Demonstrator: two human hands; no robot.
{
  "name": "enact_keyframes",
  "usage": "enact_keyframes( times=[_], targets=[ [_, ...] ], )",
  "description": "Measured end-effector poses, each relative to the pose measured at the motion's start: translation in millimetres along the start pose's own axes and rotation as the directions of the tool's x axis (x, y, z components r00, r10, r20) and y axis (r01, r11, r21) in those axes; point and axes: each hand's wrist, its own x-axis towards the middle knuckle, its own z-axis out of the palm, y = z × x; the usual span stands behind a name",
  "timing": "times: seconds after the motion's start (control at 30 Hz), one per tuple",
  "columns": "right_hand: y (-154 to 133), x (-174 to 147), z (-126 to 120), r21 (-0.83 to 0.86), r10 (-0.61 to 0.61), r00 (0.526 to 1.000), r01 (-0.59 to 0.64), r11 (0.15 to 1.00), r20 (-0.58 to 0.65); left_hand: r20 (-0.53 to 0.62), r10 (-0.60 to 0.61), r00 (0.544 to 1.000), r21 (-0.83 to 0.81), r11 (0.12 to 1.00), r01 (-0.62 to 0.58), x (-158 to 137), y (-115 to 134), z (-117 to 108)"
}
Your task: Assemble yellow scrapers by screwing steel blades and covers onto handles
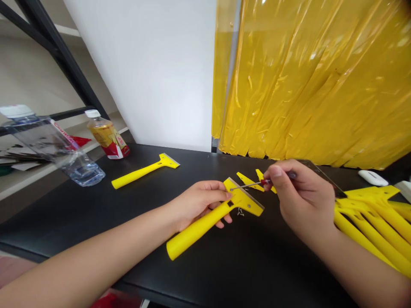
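My left hand is closed around the neck of a yellow scraper, its thumb near the head and its handle pointing toward me. A metal blade edge runs along the scraper's far side. In my right hand is a screwdriver with a dark red handle. Its thin shaft reaches left, and the tip meets a screw on the left part of the scraper head. Small loose screws lie on the black table just under the head. Beyond the head are loose yellow scraper plates, partly behind the screwdriver.
Another yellow scraper rests at the back left. Several yellow scraper handles are piled at the right, near a white case. A clear bottle and a drink bottle stand at left. Yellow plastic sheeting hangs behind the black table.
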Motion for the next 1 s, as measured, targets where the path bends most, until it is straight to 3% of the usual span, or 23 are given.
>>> enact_keyframes(
  times=[0.4,0.8,1.0],
  targets=[
    [-3.1,-1.1,-2.2,-0.054,-0.138,0.987,0.143,0.988,0.08,-0.01,0.003,1.0,0.024,1.0,-0.003,0.1,-0.2,-0.6],
    [-7.5,3.3,-6.2,-0.109,-0.192,0.969,0.21,0.972,0.158,-0.031,0.016,0.999,0.07,0.997,-0.014,-1.2,0.8,1.6],
    [-8.9,2.9,-6.0,-0.128,-0.203,0.969,0.221,0.967,0.139,-0.043,0.016,0.999,0.067,0.998,-0.013,-1.9,1.9,2.6]
  ],
)
